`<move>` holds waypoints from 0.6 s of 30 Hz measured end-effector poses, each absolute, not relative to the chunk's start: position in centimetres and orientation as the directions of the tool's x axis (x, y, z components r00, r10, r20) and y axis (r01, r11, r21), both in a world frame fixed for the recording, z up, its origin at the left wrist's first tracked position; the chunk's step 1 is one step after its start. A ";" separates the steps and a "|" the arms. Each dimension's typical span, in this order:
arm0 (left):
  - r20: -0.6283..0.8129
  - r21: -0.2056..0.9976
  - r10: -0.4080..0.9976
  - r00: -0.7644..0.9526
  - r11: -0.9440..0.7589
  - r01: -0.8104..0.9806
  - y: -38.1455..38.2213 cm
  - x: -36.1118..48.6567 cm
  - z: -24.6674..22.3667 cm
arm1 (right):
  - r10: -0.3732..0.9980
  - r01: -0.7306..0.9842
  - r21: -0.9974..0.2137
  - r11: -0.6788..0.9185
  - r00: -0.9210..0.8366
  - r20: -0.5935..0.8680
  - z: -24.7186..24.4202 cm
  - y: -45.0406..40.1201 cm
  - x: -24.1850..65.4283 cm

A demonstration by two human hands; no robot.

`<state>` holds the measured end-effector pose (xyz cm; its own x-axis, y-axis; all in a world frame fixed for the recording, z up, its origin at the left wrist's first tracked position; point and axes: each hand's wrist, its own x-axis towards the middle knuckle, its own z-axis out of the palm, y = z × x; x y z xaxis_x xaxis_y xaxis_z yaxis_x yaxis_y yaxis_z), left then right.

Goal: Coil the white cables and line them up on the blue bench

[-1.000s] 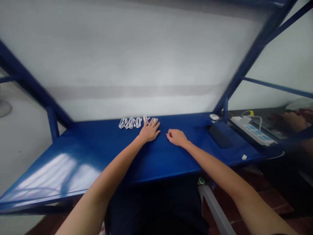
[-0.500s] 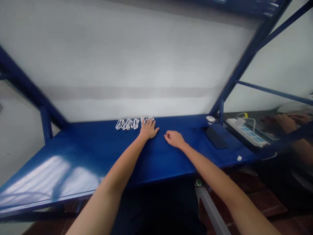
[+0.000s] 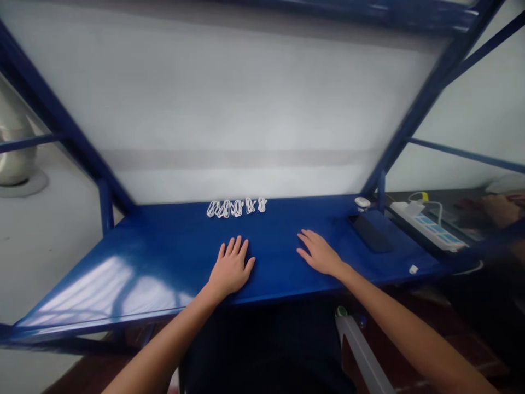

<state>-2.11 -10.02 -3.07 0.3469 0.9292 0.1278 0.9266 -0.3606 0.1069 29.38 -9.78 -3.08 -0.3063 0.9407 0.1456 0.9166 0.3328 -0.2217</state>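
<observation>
The row of coiled white cables (image 3: 237,207) lies at the back of the blue table (image 3: 164,257), just in front of the white wall panel (image 3: 246,109), five or so little bundles side by side. Nothing is touching them from where I'm watching. Nearest to them is my left hand (image 3: 232,269), flat on the table surface, fingers spread and pointing toward the coils, palm down, gripping nothing. My right hand (image 3: 320,254) is flat too, fingers stretched and loosely apart, also holding nothing, resting well apart from the cables and a little to the right of the left hand. Both sit near the front edge of the table.

Further right I've got a dark flat phone (image 3: 370,233) lying on the table, and just behind it a small white round device (image 3: 362,202) by the blue frame post (image 3: 381,191). A tiny white piece (image 3: 413,269) sits near the right front corner. Beyond the post, on the next surface, there's a white power strip (image 3: 426,229) with blue sockets and a cable plugged in, and another person's hand (image 3: 498,208), blurred, at the far right edge. Below the table edge, a grey bar (image 3: 361,350) angles toward me.
</observation>
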 end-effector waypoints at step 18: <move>0.349 0.095 0.823 0.449 -0.508 0.856 2.8 7.5 -2.4 | 0.939 0.914 -0.284 0.290 -0.215 0.269 -2.8 -0.4 24.3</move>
